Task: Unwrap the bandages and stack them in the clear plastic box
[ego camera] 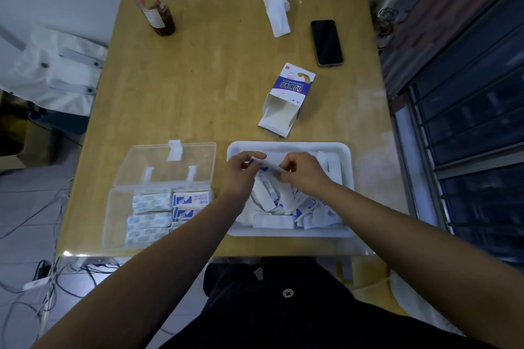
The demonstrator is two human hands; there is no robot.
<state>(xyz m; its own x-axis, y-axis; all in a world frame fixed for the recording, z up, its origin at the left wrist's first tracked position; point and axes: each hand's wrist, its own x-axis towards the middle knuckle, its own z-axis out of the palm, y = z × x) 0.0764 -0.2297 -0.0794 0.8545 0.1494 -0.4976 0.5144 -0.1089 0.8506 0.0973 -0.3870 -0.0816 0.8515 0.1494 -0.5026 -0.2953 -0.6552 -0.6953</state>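
Near edge: both bare forearms come in from below and converge over the white tray [286, 233], which sits at the right of the table's front edge. The clear plastic box [115, 215] lies just beside it on the left, its lid folded open behind it. Inside are stacked bandages [154, 208] in two columns, and the left strip of the box floor is bare.

Tray contents: a loose heap of wrappers and strips [283, 202]. I cannot sort wrapped from unwrapped at this resolution.

Above the heap, the left hand [241, 171] and right hand [302, 173] face each other, wrists level and knuckles up. Both have curled fingers pinching opposite ends of one wrapped bandage [268, 165]. Its long axis runs left to right between them, roughly parallel to the table edge.

Judgement: a peel is in progress. The box lies left of the bandage and the left hand is nearer to it, so the deposit probably falls to that hand, a short sideways carry over the tray rim.

Farther back: an opened bandage carton [286, 93], a dark phone [326, 42], crumpled white paper [276, 13] and a bottle [158, 14] with a red straw.
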